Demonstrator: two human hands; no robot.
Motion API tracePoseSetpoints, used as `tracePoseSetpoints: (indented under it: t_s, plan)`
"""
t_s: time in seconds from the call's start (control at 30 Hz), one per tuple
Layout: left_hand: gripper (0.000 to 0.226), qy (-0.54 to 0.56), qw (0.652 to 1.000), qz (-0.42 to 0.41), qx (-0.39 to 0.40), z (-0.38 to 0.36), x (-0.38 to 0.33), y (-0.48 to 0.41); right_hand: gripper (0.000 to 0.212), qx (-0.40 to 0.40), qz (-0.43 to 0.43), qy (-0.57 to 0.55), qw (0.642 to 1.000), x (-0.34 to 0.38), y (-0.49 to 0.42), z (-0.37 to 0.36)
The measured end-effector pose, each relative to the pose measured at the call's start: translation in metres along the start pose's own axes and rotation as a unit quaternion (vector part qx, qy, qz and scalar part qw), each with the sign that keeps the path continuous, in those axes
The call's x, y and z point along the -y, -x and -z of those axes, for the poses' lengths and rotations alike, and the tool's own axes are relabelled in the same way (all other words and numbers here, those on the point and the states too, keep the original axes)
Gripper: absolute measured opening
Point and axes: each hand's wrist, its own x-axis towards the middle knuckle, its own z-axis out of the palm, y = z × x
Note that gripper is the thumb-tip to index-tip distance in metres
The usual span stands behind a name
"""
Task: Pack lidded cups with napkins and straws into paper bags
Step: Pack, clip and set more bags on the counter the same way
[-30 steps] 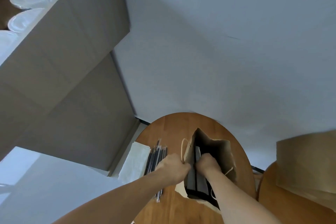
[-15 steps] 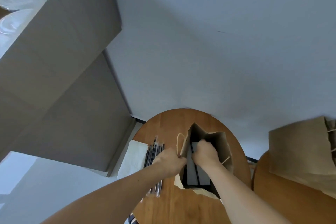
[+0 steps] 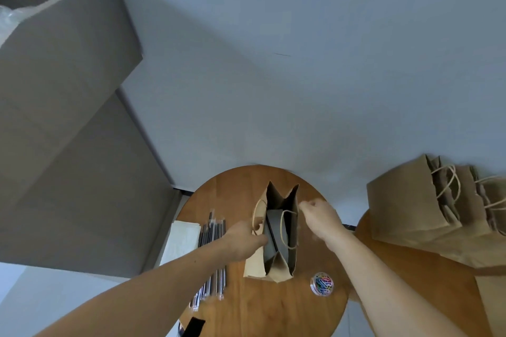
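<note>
Your left hand [image 3: 243,241] came in from lower left, arm stretched out, its grip clamped on the left wall of the paper bag [image 3: 279,265], fingers curled over the rim. Your right hand [image 3: 319,217] sat at the bag's right rim, wrist bent, fingers curled in; can't tell if that grip pinched rim, handle or nothing. The bag stood upright, mouth open, mid round wooden bench [image 3: 260,309]. Wrapped straws [image 3: 213,230] lay just left of it, partly under your left forearm, with napkins [image 3: 182,238] beside them at the bench edge. A tub of coloured paper clips [image 3: 322,284] sat near the bag's front. A second bench [image 3: 410,282] on the right carried a pile of flat bags [image 3: 405,208]. Big cardboard box [image 3: 68,90] on the left, pale wall [image 3: 273,63] behind.
</note>
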Motion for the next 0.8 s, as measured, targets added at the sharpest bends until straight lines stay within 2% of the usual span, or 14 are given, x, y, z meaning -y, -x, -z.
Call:
tracePoseSetpoints:
  t_s: [0.1, 0.17, 0.23, 0.33, 0.43, 0.53, 0.6, 0.67, 0.7, 0.77, 0.8]
  plan:
    - [0.066, 0.016, 0.999, -0.015, 0.030, -0.007, 0.000, 0.000, 0.026, 0.081, -0.056, -0.080, 0.992, -0.009, 0.005, -0.016]
    - [0.069, 0.021, 0.998, -0.024, 0.046, -0.014, -0.001, -0.002, 0.036, 0.098, -0.050, -0.090, 0.990, -0.007, 0.005, -0.025]
    - [0.062, 0.030, 0.998, -0.026, 0.042, -0.021, -0.005, -0.004, 0.042, 0.106, -0.035, -0.098, 0.989, -0.003, 0.005, -0.032]
    - [0.040, -0.016, 0.999, -0.024, -0.013, -0.033, -0.011, -0.009, 0.042, 0.116, -0.015, -0.117, 0.986, -0.002, 0.000, -0.039]
    - [0.032, -0.128, 0.984, 0.038, -0.115, -0.043, -0.021, -0.012, 0.042, 0.123, 0.023, -0.100, 0.987, -0.010, -0.006, -0.043]
    - [0.016, -0.172, 0.971, 0.052, -0.157, -0.049, -0.025, -0.016, 0.030, 0.081, 0.120, 0.023, 0.989, -0.018, -0.009, -0.032]
    - [0.023, -0.179, 0.969, 0.041, -0.166, -0.049, -0.027, -0.019, 0.041, -0.005, 0.205, 0.100, 0.974, -0.023, -0.012, -0.020]
    - [0.031, -0.204, 0.964, 0.029, -0.166, -0.047, -0.031, -0.021, 0.061, -0.079, 0.293, 0.158, 0.940, -0.027, -0.018, -0.009]
    - [0.031, -0.222, 0.962, 0.020, -0.160, -0.045, -0.033, -0.022, 0.068, -0.091, 0.335, 0.202, 0.916, -0.030, -0.023, -0.004]
    - [0.027, -0.272, 0.952, -0.005, -0.141, -0.037, -0.039, -0.025, 0.070, -0.069, 0.386, 0.294, 0.872, -0.035, -0.034, 0.007]
    - [0.024, -0.298, 0.945, -0.014, -0.136, -0.031, -0.043, -0.027, 0.063, -0.054, 0.387, 0.334, 0.858, -0.036, -0.038, 0.013]
